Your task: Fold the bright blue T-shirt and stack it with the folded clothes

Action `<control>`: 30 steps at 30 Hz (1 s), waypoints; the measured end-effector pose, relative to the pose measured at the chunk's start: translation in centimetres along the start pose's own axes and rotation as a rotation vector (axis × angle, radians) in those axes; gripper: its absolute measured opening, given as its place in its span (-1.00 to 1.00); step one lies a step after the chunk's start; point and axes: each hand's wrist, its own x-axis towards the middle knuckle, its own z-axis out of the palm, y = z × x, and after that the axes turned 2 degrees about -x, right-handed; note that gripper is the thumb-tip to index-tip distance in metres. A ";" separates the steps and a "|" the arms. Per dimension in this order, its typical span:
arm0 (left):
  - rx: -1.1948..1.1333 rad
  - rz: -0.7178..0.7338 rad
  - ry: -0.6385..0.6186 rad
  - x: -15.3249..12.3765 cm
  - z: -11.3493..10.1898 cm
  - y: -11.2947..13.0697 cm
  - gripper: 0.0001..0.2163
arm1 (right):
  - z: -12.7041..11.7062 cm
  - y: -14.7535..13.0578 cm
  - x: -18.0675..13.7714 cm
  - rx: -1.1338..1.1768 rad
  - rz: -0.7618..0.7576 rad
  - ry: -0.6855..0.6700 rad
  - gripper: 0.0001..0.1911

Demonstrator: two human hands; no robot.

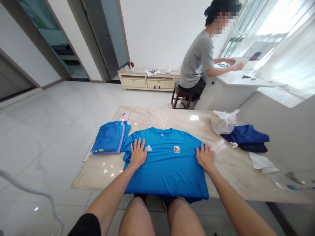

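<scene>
A blue T-shirt lies spread front side up on the marble-look table, its collar pointing away from me. Its lower hem hangs over the near edge above my knees. My left hand rests flat on the shirt's left chest area, beside a white logo, fingers spread. At the right sleeve, my right hand lies with fingers apart, partly on the cloth and partly on the tabletop. To the left sits a stack of folded blue and purple clothes.
A pink phone lies behind the stack. On the right are a white plastic bag, dark blue clothing and white paper. Beyond the table, a person sits on a stool at a white desk.
</scene>
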 end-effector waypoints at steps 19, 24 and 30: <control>0.180 0.017 -0.038 -1.7 -0.5 -0.3 -0.41 | 3.4 -8.3 -6.5 -0.048 -0.268 -0.028 -0.22; 0.183 0.020 -0.046 3.3 0.1 -0.3 -0.42 | 4.2 -9.6 -1.0 -0.058 -0.254 -0.029 -0.21; 0.174 0.027 -0.028 7.8 1.5 -0.9 -0.41 | 5.5 -10.6 3.5 -0.068 -0.246 -0.002 -0.21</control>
